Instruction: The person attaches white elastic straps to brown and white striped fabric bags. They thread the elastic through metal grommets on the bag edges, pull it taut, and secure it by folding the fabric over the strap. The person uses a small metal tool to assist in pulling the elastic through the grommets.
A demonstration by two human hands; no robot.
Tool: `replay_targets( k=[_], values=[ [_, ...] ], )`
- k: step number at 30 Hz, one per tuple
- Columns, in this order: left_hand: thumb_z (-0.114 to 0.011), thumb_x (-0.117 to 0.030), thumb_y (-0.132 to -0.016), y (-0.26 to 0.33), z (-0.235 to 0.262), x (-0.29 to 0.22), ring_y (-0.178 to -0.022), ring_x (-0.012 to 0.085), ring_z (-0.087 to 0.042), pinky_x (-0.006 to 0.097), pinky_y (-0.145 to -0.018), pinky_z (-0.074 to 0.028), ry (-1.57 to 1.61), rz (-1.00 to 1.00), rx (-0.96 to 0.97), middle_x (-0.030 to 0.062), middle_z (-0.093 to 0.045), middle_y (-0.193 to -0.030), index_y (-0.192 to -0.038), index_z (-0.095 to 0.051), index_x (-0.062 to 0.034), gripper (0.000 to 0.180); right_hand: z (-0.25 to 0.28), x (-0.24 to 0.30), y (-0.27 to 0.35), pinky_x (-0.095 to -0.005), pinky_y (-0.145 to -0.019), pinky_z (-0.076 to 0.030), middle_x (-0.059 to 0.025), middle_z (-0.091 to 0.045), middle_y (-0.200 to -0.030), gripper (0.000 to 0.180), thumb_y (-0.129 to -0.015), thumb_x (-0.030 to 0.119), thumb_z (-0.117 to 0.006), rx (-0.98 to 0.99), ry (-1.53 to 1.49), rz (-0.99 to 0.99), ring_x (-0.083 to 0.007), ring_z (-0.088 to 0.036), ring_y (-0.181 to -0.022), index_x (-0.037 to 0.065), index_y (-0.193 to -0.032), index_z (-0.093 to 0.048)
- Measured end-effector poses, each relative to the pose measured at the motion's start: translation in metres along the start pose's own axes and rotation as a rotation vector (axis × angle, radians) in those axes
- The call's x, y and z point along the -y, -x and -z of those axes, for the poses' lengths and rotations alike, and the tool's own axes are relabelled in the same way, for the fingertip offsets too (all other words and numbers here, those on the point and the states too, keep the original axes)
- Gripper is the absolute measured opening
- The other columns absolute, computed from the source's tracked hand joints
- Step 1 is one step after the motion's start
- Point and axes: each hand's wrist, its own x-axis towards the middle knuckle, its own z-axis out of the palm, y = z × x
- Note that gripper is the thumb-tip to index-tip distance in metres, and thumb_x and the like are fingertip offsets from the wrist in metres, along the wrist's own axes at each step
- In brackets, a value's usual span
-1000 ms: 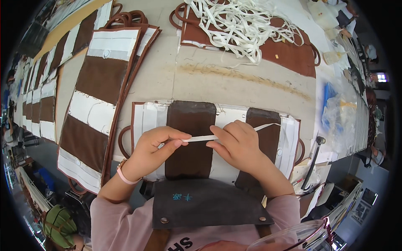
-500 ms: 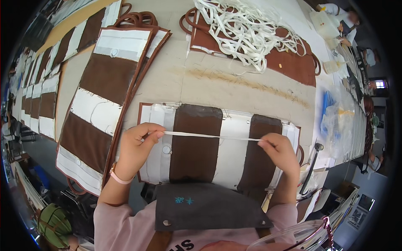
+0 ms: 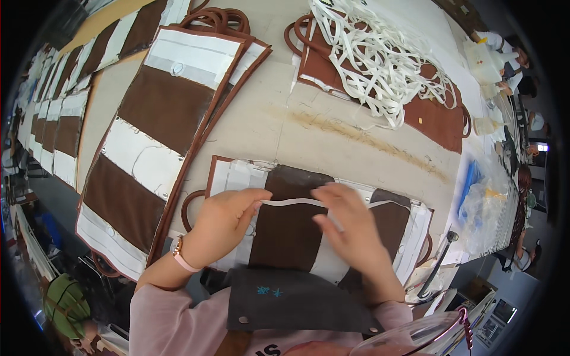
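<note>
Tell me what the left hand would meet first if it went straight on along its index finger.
Probably the blurred right hand, just across the gap that the white strip spans, though their relative heights are unclear.

Strips (image 3: 383,89) lie heaped behind the near bag (image 3: 285,237).

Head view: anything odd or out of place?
Yes: a yellowish-brown streak runs across the pale table, with dark thread-like bits along it, perhaps dirt. Also, the white strips lie in a tangle on a brown panel, not sorted.
</note>
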Motion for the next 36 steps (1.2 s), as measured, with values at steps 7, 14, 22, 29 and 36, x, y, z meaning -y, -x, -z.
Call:
replay_targets(
  k=[7,14,22,29,36],
  values=[
    [-0.071,-0.003,-0.083,0.001,0.002,0.011,-0.087,0.0260,-0.064,0.038,-0.077,-0.049,-0.202,-0.183,-0.035,0.0103,-0.071,-0.101,-0.116,-0.068,-0.0066,0.033,-0.044,0.006,-0.043,-0.0449,-0.075,-0.051,-0.0144,-0.064,-0.092,0.010,-0.092,0.008,-0.063,0.195,-0.304,-0.103,-0.0371,-0.064,-0.086,0.004,-0.101,-0.060],
    [-0.077,-0.026,-0.077,0.002,-0.013,0.025,-0.118,0.0228,-0.050,0.047,-0.095,-0.035,-0.718,-0.159,-0.065,0.0067,-0.057,-0.135,-0.129,-0.061,-0.0093,0.056,-0.028,-0.009,-0.075,-0.0362,-0.067,-0.050,-0.0141,-0.066,-0.085,0.007,-0.091,0.007,-0.064,0.232,-0.453,-0.408,-0.0286,-0.064,-0.073,0.000,-0.094,-0.066],
    [-0.070,-0.035,-0.083,0.007,-0.018,0.028,-0.114,0.0215,-0.051,0.045,-0.092,-0.036,-0.836,-0.097,-0.064,0.0080,-0.059,-0.131,-0.134,-0.061,-0.0111,0.057,-0.072,-0.005,-0.102,-0.0454,-0.064,-0.048,-0.0179,-0.063,-0.075,0.016,-0.092,0.014,-0.062,0.282,-0.318,-0.277,-0.0371,-0.061,-0.070,0.001,-0.084,-0.061],
    [-0.073,-0.035,-0.081,0.010,-0.019,0.028,-0.115,0.0249,-0.051,0.047,-0.094,-0.035,-0.813,-0.047,-0.061,0.0083,-0.057,-0.132,-0.135,-0.059,-0.0083,0.062,-0.075,-0.007,-0.107,-0.0480,-0.066,-0.047,-0.0189,-0.062,-0.074,0.017,-0.091,0.014,-0.063,0.286,-0.272,-0.324,-0.0401,-0.061,-0.073,0.001,-0.081,-0.058],
    [-0.076,-0.033,-0.078,0.008,-0.020,0.026,-0.116,0.0266,-0.049,0.047,-0.096,-0.034,-0.771,-0.029,-0.089,0.0083,-0.055,-0.133,-0.134,-0.058,-0.0055,0.065,-0.073,-0.007,-0.107,-0.0485,-0.065,-0.046,-0.0189,-0.061,-0.073,0.018,-0.091,0.014,-0.063,0.275,-0.269,-0.327,-0.0401,-0.060,-0.071,0.001,-0.080,-0.057]
  ],
)
